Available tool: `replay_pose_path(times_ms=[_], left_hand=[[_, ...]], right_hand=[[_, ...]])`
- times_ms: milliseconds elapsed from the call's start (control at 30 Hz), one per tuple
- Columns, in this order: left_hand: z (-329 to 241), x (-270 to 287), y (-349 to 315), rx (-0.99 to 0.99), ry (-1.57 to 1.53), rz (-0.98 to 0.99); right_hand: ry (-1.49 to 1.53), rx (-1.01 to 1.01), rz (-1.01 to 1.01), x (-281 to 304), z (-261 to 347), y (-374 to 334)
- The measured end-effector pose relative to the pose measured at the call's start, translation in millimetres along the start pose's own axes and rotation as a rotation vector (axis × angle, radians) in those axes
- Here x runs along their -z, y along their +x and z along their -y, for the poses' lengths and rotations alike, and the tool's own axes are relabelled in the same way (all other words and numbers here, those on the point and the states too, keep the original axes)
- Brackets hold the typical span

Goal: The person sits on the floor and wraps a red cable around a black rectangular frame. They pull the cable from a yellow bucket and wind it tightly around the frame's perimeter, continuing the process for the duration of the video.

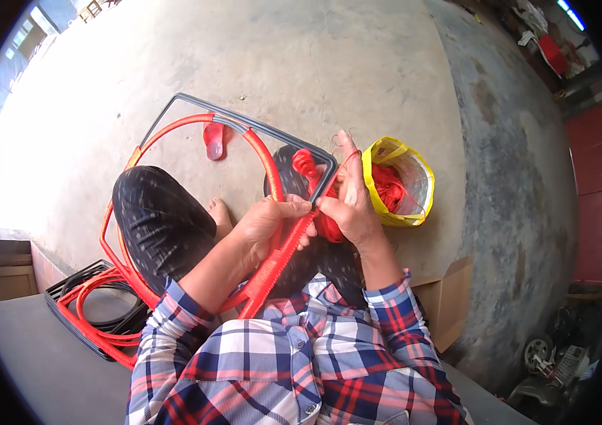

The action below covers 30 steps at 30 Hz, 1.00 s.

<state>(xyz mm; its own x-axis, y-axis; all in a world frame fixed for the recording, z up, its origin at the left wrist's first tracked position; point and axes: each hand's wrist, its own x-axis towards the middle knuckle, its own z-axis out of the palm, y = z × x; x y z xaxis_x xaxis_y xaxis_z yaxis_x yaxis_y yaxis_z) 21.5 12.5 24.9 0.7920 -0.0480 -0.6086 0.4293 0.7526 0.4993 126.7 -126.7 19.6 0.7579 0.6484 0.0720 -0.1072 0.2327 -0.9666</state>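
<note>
Across my lap leans a dark grey four-sided frame [273, 131], joined to a round hoop [264, 159] wrapped in red and orange. Tightly wound red cord covers the frame side [273, 268] nearest my right. My left hand [262, 223] pinches that side just below the bare grey corner, thumb on top. Close against it, my right hand [358, 219] holds a strand of red cord, its thumb at the frame and its fingers raised with the strand running over them. A coiled red bundle [304, 163] sits by the corner. Some fingers of both hands are hidden.
A yellow-rimmed bag [425, 170] with red cord [388, 188] inside stands to my right. Beyond my knees lies a red slipper [214, 145]. More red and black frames [103, 340] rest on the grey seat [25, 354] at left. A cardboard box [450, 304] is at my right.
</note>
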Motion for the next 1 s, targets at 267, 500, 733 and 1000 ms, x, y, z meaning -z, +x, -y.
replay_pose_path(times_ms=[267, 500, 733, 1000], left_hand=[[1.6, -1.2, 2.2, -0.01, 0.033, 0.005], [-1.8, 4.7, 3.2, 0.002, 0.02, 0.013], [-6.5, 13.0, 4.4, 0.023, -0.035, -0.029], [-14.0, 20.0, 4.3, -0.022, -0.074, -0.127]], right_hand=[[-0.148, 0.139, -0.177, 5.2, 11.3, 4.2], [-0.996, 0.111, 0.276, 69.1, 38.1, -43.0], [0.667, 0.031, 0.011, 122.0, 30.6, -109.1], [0.533, -0.302, -0.381, 163.8, -63.1, -160.5]])
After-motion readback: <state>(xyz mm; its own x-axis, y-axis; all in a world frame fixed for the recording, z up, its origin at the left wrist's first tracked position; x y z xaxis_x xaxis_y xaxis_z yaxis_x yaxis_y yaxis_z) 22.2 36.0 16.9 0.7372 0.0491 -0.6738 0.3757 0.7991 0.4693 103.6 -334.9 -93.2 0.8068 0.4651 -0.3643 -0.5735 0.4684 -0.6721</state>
